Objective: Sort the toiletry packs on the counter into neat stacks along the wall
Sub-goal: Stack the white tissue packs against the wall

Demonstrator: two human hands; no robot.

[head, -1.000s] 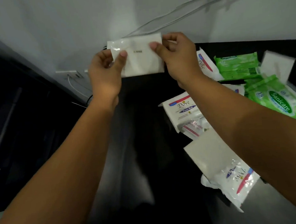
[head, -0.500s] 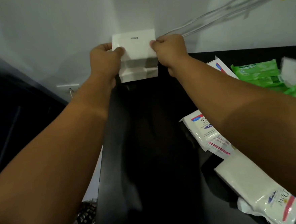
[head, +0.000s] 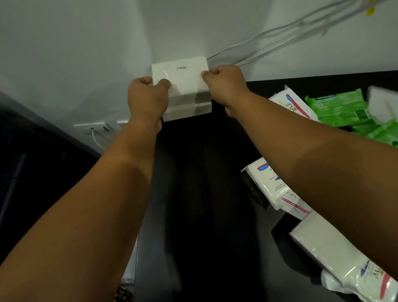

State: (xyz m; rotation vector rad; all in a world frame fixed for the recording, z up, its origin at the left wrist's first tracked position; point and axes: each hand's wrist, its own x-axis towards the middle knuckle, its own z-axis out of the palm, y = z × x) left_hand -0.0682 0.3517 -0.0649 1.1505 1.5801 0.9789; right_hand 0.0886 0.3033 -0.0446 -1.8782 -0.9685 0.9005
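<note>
A white toiletry pack [head: 183,81] stands against the white wall at the far end of the black counter [head: 196,198]. My left hand [head: 146,96] pinches its left edge and my right hand [head: 224,83] pinches its right edge. Its lower part reflects in the glossy counter. White Dove packs [head: 269,188] lie to the right, partly hidden by my right forearm, and another Dove pack [head: 342,258] sits near the front right. Green wipe packs [head: 338,108] lie at the far right.
White cables [head: 302,30] run along the wall to the upper right. A wall socket [head: 97,128] with a plugged cable sits left of the counter. The counter's left edge drops off to a dark floor. A plain white pack [head: 388,104] lies by the green ones.
Both hands carried the white pack forward and down from mid-air to the wall, where it now stands on the counter. The view shifted forward with them.
</note>
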